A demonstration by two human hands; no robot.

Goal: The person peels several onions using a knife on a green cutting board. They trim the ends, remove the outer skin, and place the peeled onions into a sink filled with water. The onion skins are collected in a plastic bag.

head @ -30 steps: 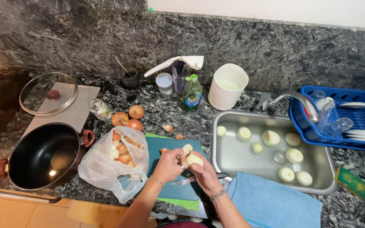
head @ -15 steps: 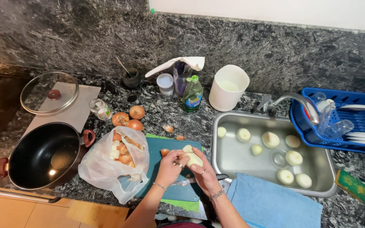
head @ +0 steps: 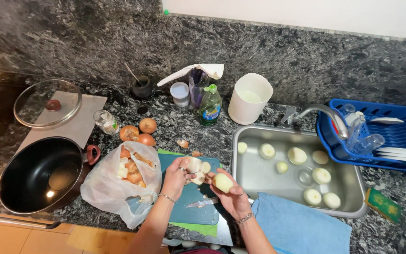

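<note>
While a black nonstick pot (head: pixel 38 176) with red handles sits at the far left of the speckled dark granite bench (head: pixel 175 124), a clear glass lid (head: pixel 48 102) rests behind it on a pale board. Next comes a thin, crinkled white plastic bag (head: pixel 111 190) holding papery orange onion skins, with three unpeeled onions (head: pixel 137 133) behind it. Over a teal cutting board (head: pixel 191 209), the left hand (head: pixel 175 176) is closed around loose pieces of skin, and a small knife (head: pixel 202 203) lies on the board. Just beside it, the right hand (head: pixel 231 200) cups a smooth, pale peeled onion (head: pixel 222 182) in curled fingers. Peeling goes best with a firm but gentle grip, since the bare onion looks slick, and with skins dropped straight into the bag. To the right, a steel sink (head: pixel 245 176) holds more peeled onions (head: pixel 297 155); a blue towel (head: pixel 301 226) lies in front, a blue dish rack (head: pixel 400 162) beyond.
</note>
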